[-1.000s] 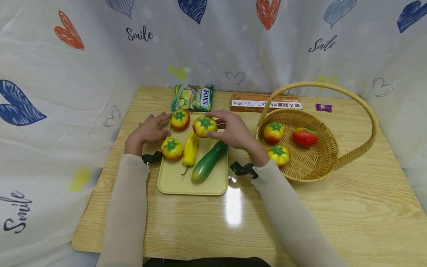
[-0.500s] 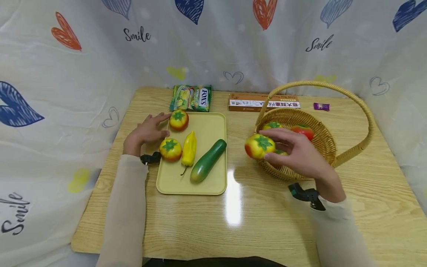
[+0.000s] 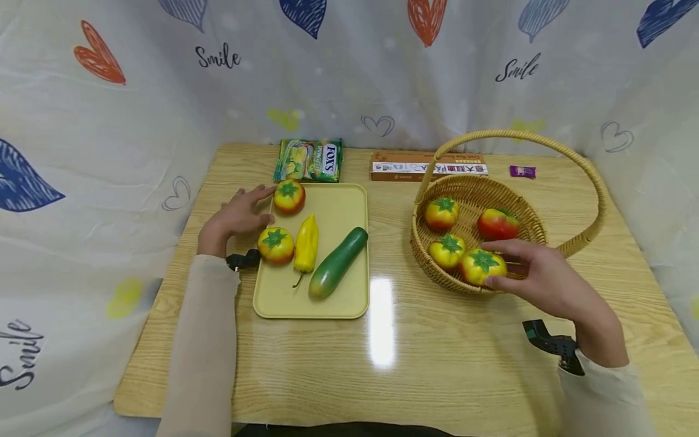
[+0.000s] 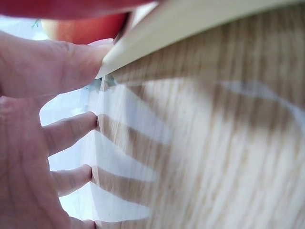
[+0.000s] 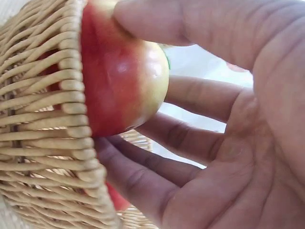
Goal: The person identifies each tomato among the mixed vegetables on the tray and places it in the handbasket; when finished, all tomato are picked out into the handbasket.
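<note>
My right hand holds a yellow-red tomato between thumb and fingers at the front of the wicker basket. In the right wrist view that tomato stands at the woven rim, the thumb over it and the fingers behind. Two tomatoes and a red pepper-like piece lie in the basket. My left hand rests at the left edge of the yellow tray, fingers spread; its thumb touches the tray edge in the left wrist view. Two tomatoes, a yellow pepper and a green cucumber-like vegetable are on the tray.
Behind the tray lies a green snack packet. A long brown box and a small purple packet lie near the table's back edge. The basket's tall handle arches over it.
My right hand has carried the tomato from over the tray rightwards to the basket's front and lowered it there. The left hand has stayed at the tray's edge.
</note>
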{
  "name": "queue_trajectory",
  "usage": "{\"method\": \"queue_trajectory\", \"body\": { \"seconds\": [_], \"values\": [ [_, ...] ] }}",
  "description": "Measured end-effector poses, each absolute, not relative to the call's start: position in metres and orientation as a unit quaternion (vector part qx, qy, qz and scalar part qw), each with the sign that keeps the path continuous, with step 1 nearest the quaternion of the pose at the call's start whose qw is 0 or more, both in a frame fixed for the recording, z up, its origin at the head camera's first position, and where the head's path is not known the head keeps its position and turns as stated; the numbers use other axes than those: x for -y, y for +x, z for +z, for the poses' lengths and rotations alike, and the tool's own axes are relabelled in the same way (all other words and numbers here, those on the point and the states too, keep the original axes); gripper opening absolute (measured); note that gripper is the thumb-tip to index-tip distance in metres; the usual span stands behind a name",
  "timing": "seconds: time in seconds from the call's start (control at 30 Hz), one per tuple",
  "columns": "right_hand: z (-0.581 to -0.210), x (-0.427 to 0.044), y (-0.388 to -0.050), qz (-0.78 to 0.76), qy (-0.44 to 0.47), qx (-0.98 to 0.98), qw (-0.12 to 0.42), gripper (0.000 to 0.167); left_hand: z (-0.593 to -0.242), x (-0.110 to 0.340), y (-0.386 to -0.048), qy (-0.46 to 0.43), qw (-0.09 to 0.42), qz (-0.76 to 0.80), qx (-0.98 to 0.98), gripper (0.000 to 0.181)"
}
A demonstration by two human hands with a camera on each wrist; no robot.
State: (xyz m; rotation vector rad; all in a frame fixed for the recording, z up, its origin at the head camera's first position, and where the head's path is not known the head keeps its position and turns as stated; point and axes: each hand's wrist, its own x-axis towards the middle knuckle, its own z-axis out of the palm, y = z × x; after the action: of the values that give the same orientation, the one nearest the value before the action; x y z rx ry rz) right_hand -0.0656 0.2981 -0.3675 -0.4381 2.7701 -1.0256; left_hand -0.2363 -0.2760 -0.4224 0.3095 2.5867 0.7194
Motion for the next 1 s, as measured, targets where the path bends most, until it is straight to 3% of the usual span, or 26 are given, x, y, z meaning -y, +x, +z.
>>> {"method": "queue_trajectory", "body": {
  "seconds": [0.37, 0.73, 1.0],
  "values": [
    [-0.387, -0.277, -0.084, -0.391, -0.166, -0.9, 0.096, 0.053, -0.423, 0.277, -0.236, 0.122, 0.214, 0.259, -0.934, 0.078],
    [-0.403, -0.259, -0.108, -0.38, -0.167, -0.908, 0.049, 0.056, -0.424, 0.277, -0.236, 0.119, 0.21, 0.257, -0.936, 0.079],
    [-0.407, -0.263, -0.107, -0.36, -0.16, -0.919, 0.034, 0.062, -0.424, 0.277, -0.235, 0.115, 0.207, 0.256, -0.937, 0.079]
  ]
}}
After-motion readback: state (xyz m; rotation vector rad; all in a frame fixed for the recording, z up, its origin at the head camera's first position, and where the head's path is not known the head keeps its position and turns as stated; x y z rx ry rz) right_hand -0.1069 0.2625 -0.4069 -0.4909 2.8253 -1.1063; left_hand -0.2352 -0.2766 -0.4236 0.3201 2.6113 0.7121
